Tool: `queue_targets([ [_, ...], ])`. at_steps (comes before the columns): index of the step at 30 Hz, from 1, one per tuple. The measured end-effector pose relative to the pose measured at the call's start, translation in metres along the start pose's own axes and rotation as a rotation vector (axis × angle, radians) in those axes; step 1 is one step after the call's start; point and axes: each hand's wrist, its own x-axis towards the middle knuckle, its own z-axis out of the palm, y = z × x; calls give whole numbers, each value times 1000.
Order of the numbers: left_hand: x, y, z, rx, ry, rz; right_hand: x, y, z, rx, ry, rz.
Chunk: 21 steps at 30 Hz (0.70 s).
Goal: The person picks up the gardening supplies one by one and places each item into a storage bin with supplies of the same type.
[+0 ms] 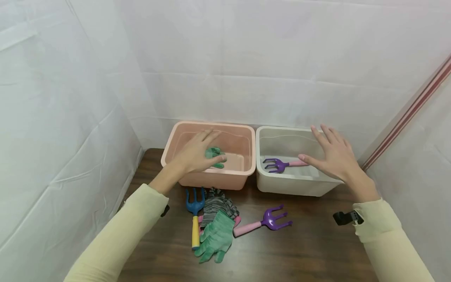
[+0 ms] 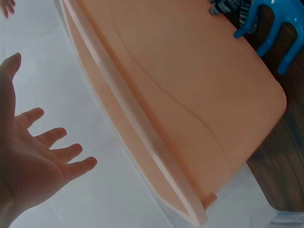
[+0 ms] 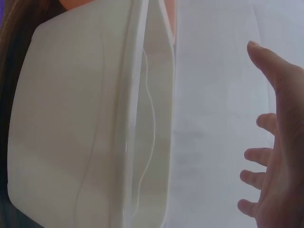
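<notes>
My left hand [image 1: 199, 153] hovers over the pink bin [image 1: 211, 179], fingers spread and holding nothing. Inside that bin lies a green glove [image 1: 219, 165], partly hidden by the hand. Over the white bin [image 1: 289, 187] my right hand [image 1: 334, 154] is held with its fingers spread, also holding nothing. A purple hand fork with a pink handle [image 1: 280, 165] lies in the white bin. Both wrist views show the palms raised above the bin rims, apart from them.
In front of the bins on the dark wooden table [image 1: 275, 258] lie a blue fork with a yellow handle [image 1: 195, 205], a grey striped glove [image 1: 216, 205], a green glove [image 1: 217, 235] and another purple fork [image 1: 271, 219]. White cloth walls [image 1: 225, 94] enclose the back and sides.
</notes>
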Motion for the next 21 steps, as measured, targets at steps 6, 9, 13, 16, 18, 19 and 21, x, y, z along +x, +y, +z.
queue_targets([
  [6, 3, 17, 3, -47, -7, 12, -8, 10, 0, 8, 3, 25],
  [9, 5, 26, 5, -54, 2, 32, -13, 14, 1, 23, 13, 28],
  [13, 3, 37, 6, -54, 5, 45, -16, 19, 2, 44, 24, 22],
  [16, 0, 44, 7, -77, 4, 52, -19, 24, 2, 49, 27, 25],
  [18, -1, 49, 9, -100, 9, 72, -21, 29, 1, 49, 30, 31],
  [19, -1, 51, 11, -109, 12, 85, -22, 31, 0, 52, 33, 37],
  [21, -1, 55, 14, -136, 16, 115, -25, 36, -1, 61, 36, 44],
])
